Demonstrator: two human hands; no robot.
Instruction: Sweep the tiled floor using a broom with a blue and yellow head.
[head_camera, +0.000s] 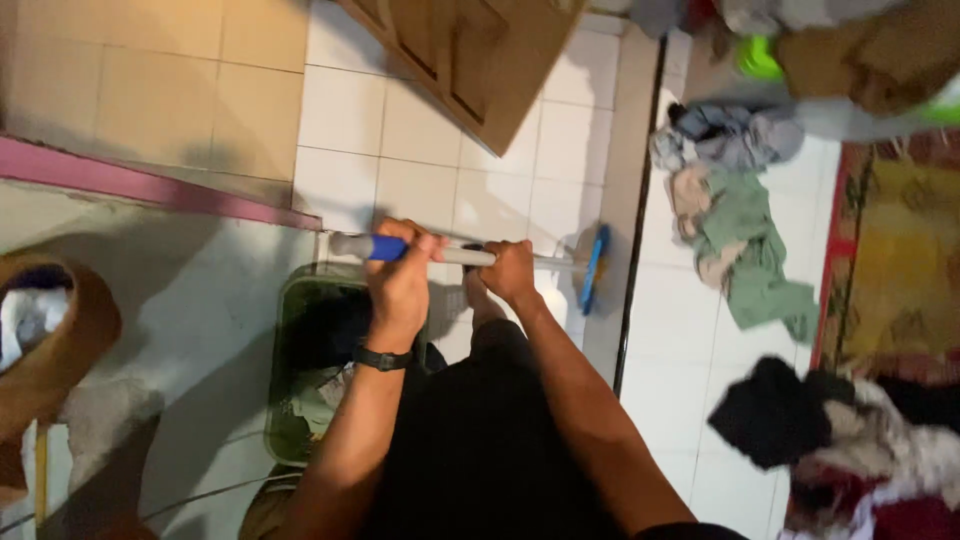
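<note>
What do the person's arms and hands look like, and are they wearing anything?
Both forearms are bare, with no sleeves in view and no gloves. The left hand has a dark wristband, maybe a watch, strapped round its wrist. The right hand shows nothing on its wrist or fingers. No rings can be made out in this blurry view.

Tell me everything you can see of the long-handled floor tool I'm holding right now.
The floor tool has a pale, metal-looking shaft with a blue grip section near its end and a blue, flat head, seen edge-on. It lies nearly level across the view, its head low over the white floor tiles beside a dark threshold strip. The left hand wraps the blue grip; the right hand clasps the shaft further along. Whether the head touches the floor is unclear.
</note>
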